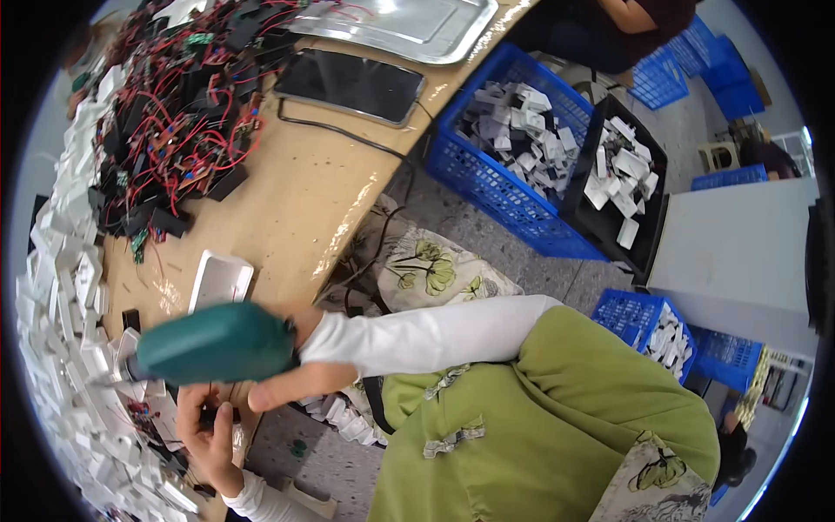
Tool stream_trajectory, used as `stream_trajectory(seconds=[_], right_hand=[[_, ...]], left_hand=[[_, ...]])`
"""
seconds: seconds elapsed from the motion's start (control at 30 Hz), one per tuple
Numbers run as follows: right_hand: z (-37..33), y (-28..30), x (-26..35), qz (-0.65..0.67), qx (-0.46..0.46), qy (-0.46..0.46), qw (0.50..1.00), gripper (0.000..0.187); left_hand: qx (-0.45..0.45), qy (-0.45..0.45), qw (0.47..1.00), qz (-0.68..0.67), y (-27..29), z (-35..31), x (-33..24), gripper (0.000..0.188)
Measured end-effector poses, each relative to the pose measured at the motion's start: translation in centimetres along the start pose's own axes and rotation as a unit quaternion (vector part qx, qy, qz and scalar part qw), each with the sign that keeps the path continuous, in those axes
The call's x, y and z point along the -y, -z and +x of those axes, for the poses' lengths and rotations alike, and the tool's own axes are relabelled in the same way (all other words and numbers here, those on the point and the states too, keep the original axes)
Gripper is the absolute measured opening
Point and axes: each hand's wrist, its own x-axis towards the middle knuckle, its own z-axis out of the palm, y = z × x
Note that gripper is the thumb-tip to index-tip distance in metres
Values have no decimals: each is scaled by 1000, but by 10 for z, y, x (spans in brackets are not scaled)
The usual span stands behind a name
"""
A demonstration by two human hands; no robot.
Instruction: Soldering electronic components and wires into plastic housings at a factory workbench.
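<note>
Right hand (291, 370) wrapped around green power screwdriver (213, 344), tip over white plastic parts (61, 287) at table (296, 200) edge. Left hand (204, 435) pinches 1 small dark part (209, 416), probably; mostly hidden under tool.

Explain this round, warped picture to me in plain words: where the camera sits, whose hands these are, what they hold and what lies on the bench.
The camera is worn on a person's head and looks down; its fisheye lens bends the edges. There is no machine, only two bare hands. The right hand, in a white sleeve, grips a green electric screwdriver. The left hand steadies a small dark part beneath its tip; what exactly is unclear. On the wooden bench lie a tangle of red-wired circuit boards, heaps of white plastic casings, a black phone and a metal tray. Blue crates of parts stand on the floor.
</note>
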Motion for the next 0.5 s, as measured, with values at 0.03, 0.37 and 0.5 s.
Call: stream_trajectory(seconds=[0.03,0.37,0.5], right_hand=[[-1,-3,-12,10,-17,57,998,58],[10,-17,-36,9,-5,78,997,72],[8,-8,-25,-33,9,77,996,73]], left_hand=[[49,10,998,40,2,-1,11,23],[-132,-67,971,190,-18,-16,-2,37],[-119,-86,989,-18,-49,-12,22,41]])
